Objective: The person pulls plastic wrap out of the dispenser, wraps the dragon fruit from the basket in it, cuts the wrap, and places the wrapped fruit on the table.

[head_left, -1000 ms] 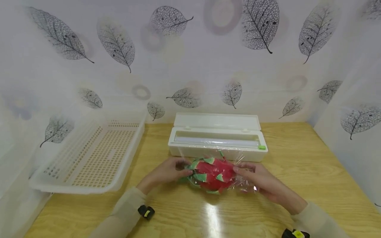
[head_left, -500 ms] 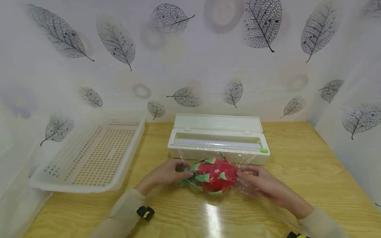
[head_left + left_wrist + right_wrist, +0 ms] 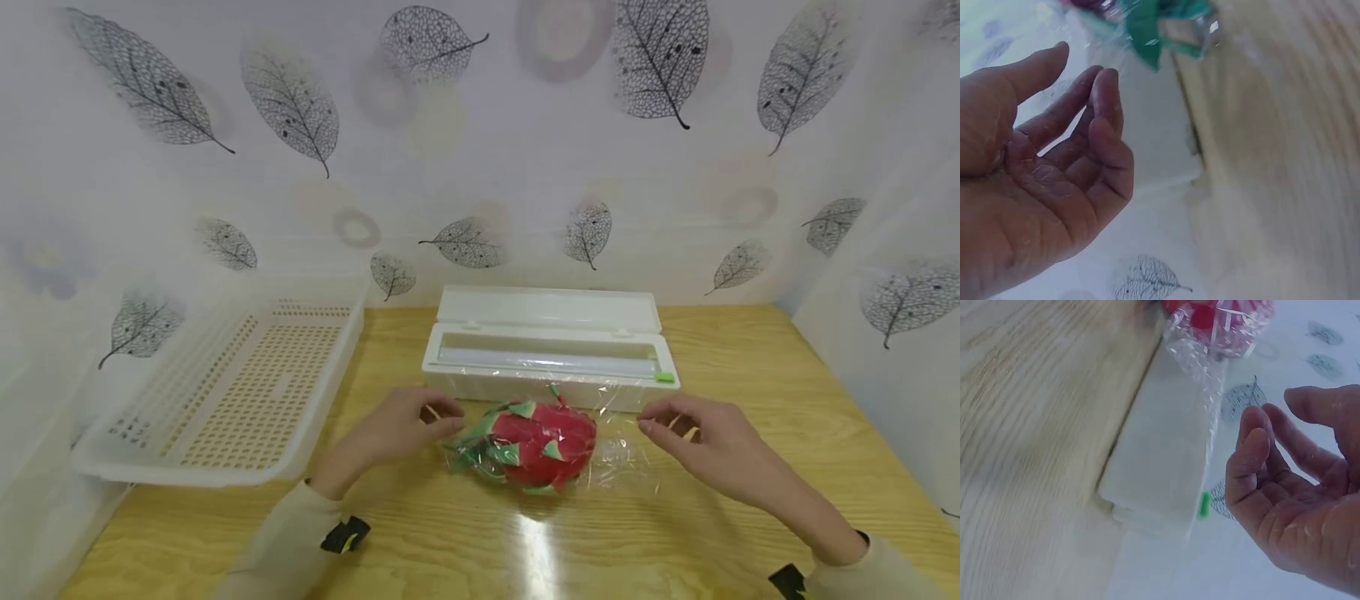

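Note:
A red dragon fruit with green-tipped scales lies on the table, loosely covered in clear cling film. My left hand is just left of its green end, fingers loosely bent and holding nothing. To the right of the film my right hand hovers, thumb and fingers apart and nothing between them. In the left wrist view the left hand shows a gap from the green scales. In the right wrist view the film trails off the fruit, away from the right hand.
Behind the fruit stands a white cling film box with its lid raised, a roll inside and a green slider at the right. A white perforated basket sits at the left. A leaf-patterned curtain borders the wooden table.
Both hands have let go of the film at the fruit's ends and drawn apart, the left hand leftward, the right hand rightward. The fruit stays almost in place.

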